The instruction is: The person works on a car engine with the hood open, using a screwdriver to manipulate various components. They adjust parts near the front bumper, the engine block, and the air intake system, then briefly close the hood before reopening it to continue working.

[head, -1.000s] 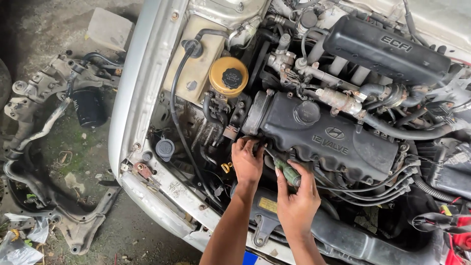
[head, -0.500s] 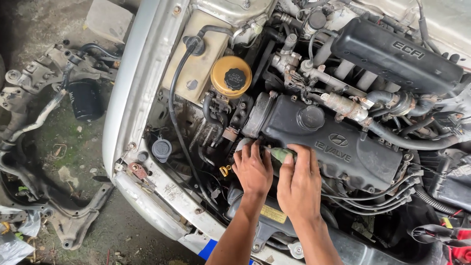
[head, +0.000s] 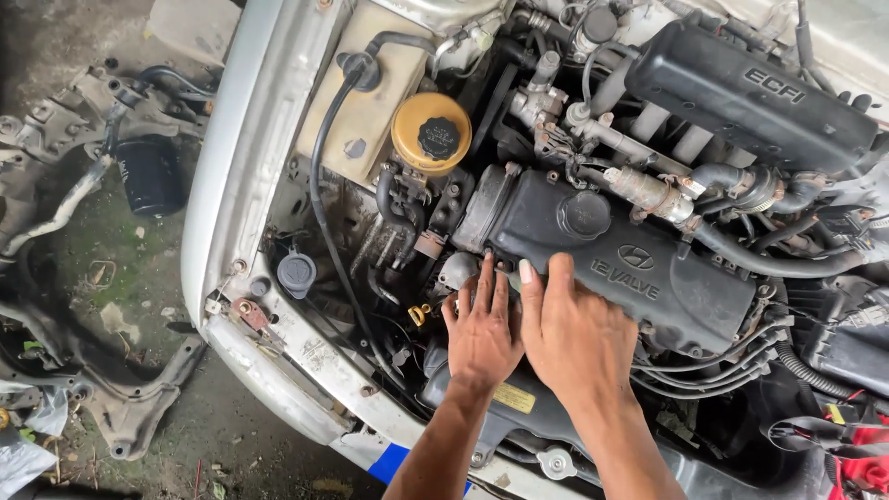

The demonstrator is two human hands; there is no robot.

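**Both hands at the valve cover's near-left corner**

The dark valve cover (head: 611,268) lay lengthwise left to right across the engine bay. Left hand (head: 482,333) and right hand (head: 574,333) pressed side by side there, fingers extended, gripping nothing visible, equally near.

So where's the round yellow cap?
In the head view, the round yellow cap sits upper middle in the engine bay, beside the cream tank, above and left of the left hand on the black engine cover.
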